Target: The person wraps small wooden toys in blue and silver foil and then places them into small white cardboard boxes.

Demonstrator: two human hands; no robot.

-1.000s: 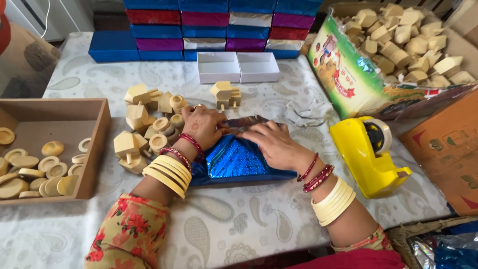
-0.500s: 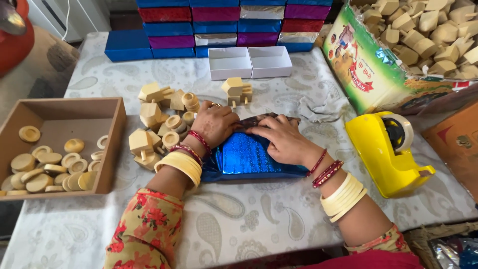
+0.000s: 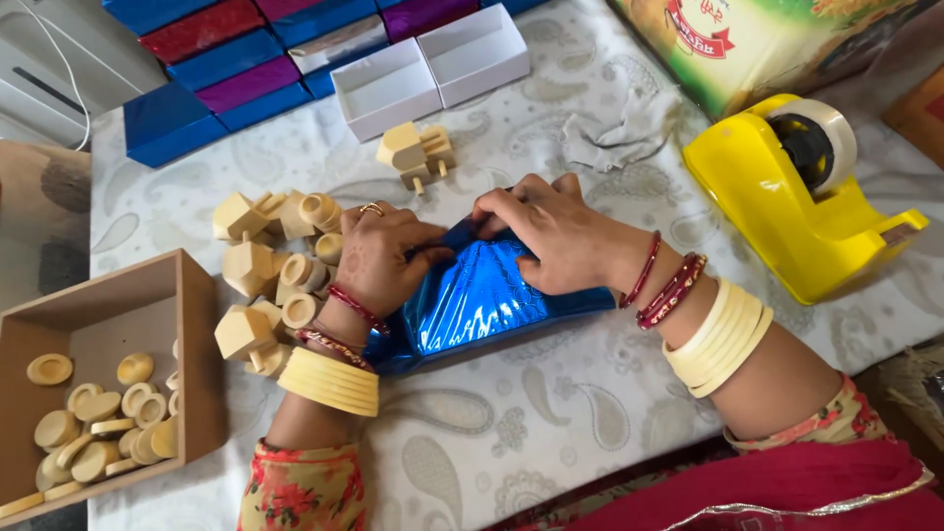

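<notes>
A box wrapped in shiny blue foil paper (image 3: 482, 305) lies on the patterned tablecloth in front of me. My left hand (image 3: 383, 258) presses down on its left end, fingers curled over the paper. My right hand (image 3: 546, 231) presses the far right part, fingers bent over the folded edge. Both wrists wear red and cream bangles. A heap of pale wooden toy pieces (image 3: 270, 270) lies just left of my left hand. One small wooden piece (image 3: 418, 152) stands alone beyond the box.
A yellow tape dispenser (image 3: 801, 192) sits to the right. Two open white boxes (image 3: 433, 74) and a row of blue, red and purple boxes (image 3: 221, 69) lie at the far side. A cardboard tray (image 3: 192, 324) of wooden discs is at the left. Crumpled clear film (image 3: 619, 133) lies near the dispenser.
The camera has come closer and tilted. My hands stay on the blue wrapped box, with the right hand's fingers shifted toward its far edge.
</notes>
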